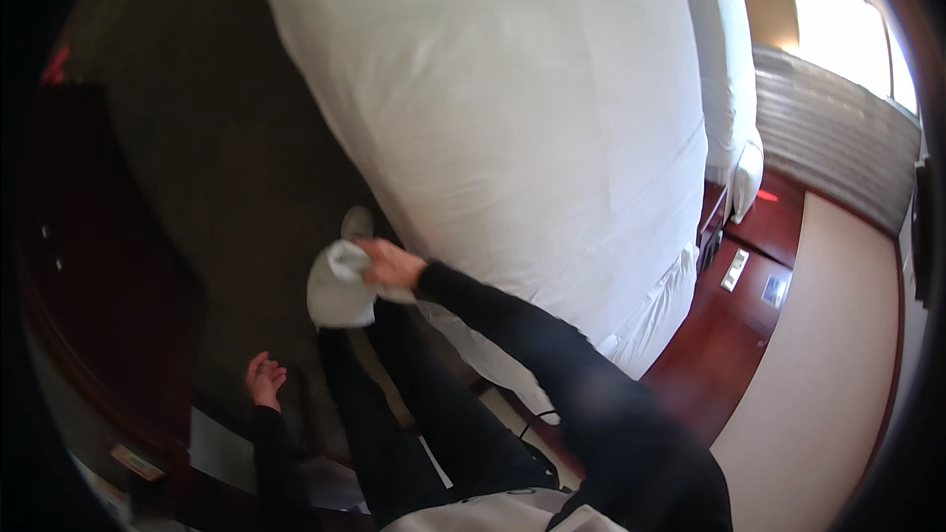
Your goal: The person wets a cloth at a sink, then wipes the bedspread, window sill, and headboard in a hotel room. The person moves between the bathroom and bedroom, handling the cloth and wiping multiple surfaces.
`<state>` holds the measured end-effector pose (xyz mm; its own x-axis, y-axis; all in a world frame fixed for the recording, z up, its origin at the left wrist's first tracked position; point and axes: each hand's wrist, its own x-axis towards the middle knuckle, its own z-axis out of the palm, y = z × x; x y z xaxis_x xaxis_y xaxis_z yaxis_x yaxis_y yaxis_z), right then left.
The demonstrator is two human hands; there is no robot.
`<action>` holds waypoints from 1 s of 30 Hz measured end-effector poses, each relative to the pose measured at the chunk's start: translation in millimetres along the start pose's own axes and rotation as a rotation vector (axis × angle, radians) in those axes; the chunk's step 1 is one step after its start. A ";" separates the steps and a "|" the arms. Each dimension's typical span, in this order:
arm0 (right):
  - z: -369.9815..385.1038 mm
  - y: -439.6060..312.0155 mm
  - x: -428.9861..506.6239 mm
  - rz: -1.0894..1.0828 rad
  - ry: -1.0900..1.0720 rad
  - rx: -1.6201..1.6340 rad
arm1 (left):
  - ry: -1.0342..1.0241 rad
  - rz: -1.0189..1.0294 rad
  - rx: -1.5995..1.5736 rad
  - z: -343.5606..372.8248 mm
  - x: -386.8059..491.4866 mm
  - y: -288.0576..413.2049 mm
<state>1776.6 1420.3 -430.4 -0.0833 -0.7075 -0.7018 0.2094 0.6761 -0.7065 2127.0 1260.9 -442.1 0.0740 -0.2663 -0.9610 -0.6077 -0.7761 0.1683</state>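
My right hand (pixel 395 266) grips a bunched white cloth (pixel 340 299), which hangs down in front of my legs. What kind of linen it is, I cannot tell. Just above the cloth the toe of a light shoe (pixel 358 222) shows on the dark floor. My left hand (pixel 264 380) is held out low on the left, fingers loosely curled and apart, with nothing in it. Along my right side lies a bed (pixel 517 118) covered with a smooth white sheet, its near corner loosely bunched. My right forearm reaches across the bed's edge.
A dark red wooden headboard panel (pixel 695 362) bears a switch plate (pixel 734 270) and a socket plate (pixel 774 290). Beyond a nightstand (pixel 712 210) stands a second white bed (pixel 728 89), near a bright window (pixel 842 29). Dark wooden furniture (pixel 96 236) lines the left side. A black cable (pixel 533 420) runs beside my legs.
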 end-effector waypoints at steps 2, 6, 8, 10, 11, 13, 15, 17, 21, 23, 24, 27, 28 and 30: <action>-10.8 -39.0 -68.5 -0.097 0.027 0.184 | -0.047 0.031 0.045 22.0 -8.7 26.8; -75.1 -62.1 -198.5 -0.009 0.373 0.153 | -0.172 0.148 0.113 51.0 -18.5 78.1; -128.1 -51.2 -255.8 0.032 0.748 0.086 | -0.205 0.199 0.132 69.8 -26.1 104.1; -184.2 -30.3 -304.0 0.173 1.106 0.141 | -0.230 0.226 0.159 78.4 -34.2 115.2; -211.4 -15.4 -312.8 0.036 1.238 0.142 | -0.234 0.243 0.171 80.4 -34.9 121.5; -265.8 8.2 -322.1 -0.106 1.421 0.251 | -0.236 0.232 0.178 87.9 -37.0 126.0; -305.3 38.0 -308.9 -0.069 1.575 0.288 | -0.240 0.205 0.224 86.6 -39.8 124.5; -317.9 73.1 -271.6 -0.028 1.788 0.192 | -0.227 0.170 0.270 86.9 -45.0 120.0; -183.8 31.4 -56.6 -0.144 1.733 -0.275 | -0.113 0.174 0.304 55.8 -68.9 114.2; -74.1 -36.4 -8.1 -0.371 1.361 -0.224 | -0.069 0.128 0.318 43.0 -79.6 112.6; -35.8 -54.3 3.9 -0.514 1.125 -0.069 | -0.060 0.126 0.332 48.4 -86.9 114.7; 26.3 -95.1 16.5 -0.289 0.509 0.427 | -0.082 0.192 0.349 54.3 -100.6 129.0; 34.6 -103.6 13.6 -0.311 0.458 0.579 | -0.073 0.202 0.359 52.7 -102.0 137.3; 30.0 -118.0 -16.4 -0.381 0.392 0.694 | -0.085 0.265 0.300 50.3 -116.4 160.3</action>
<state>1782.4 1346.0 -332.8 -0.5700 -0.6513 -0.5009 0.6329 0.0408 -0.7731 1981.2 1196.2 -314.2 -0.1741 -0.3764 -0.9099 -0.8017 -0.4824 0.3530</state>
